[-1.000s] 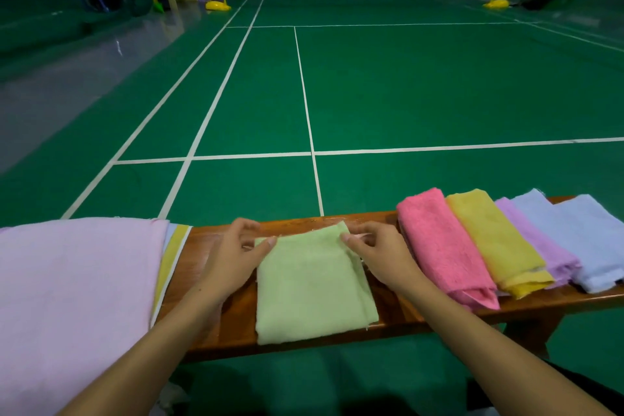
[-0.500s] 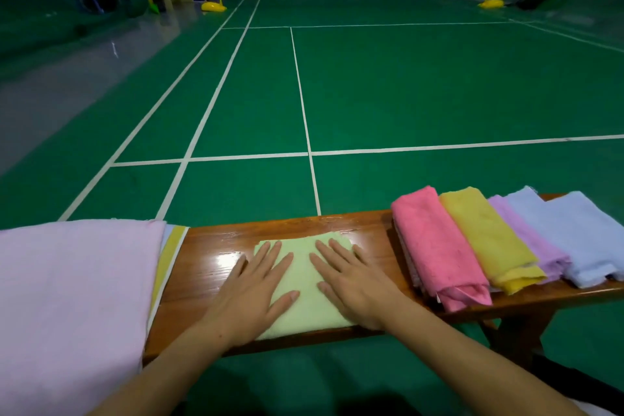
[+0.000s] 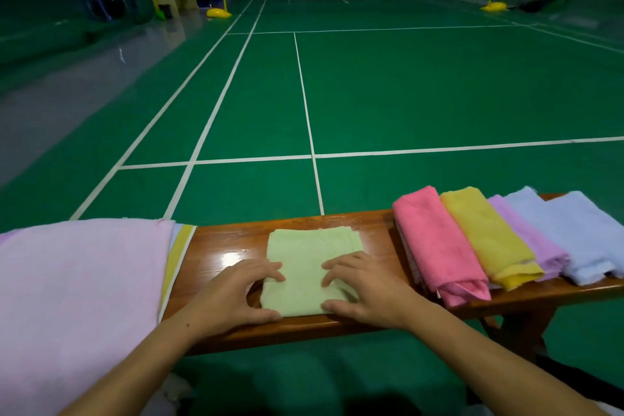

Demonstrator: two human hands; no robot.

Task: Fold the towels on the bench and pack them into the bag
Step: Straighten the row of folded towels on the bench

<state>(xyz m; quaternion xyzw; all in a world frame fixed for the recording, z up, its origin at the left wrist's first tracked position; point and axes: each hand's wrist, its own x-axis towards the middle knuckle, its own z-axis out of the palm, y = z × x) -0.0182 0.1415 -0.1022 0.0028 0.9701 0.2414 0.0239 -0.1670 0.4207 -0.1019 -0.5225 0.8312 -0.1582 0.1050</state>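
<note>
From the head camera we see our left hand (image 3: 236, 294) and right hand (image 3: 364, 287), fingers curled, gripping the near corners of the folded green towel (image 3: 310, 260) at mid desk (image 3: 233, 243). Folding seems finished; next we lift it toward the bag, which isn't visible.

Folded green towel (image 3: 312, 260) on bench (image 3: 229, 243)

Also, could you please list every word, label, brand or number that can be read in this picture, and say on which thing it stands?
None: no readable text anywhere.
The green towel, the folded towels and the bench carry no visible label or print.
</note>
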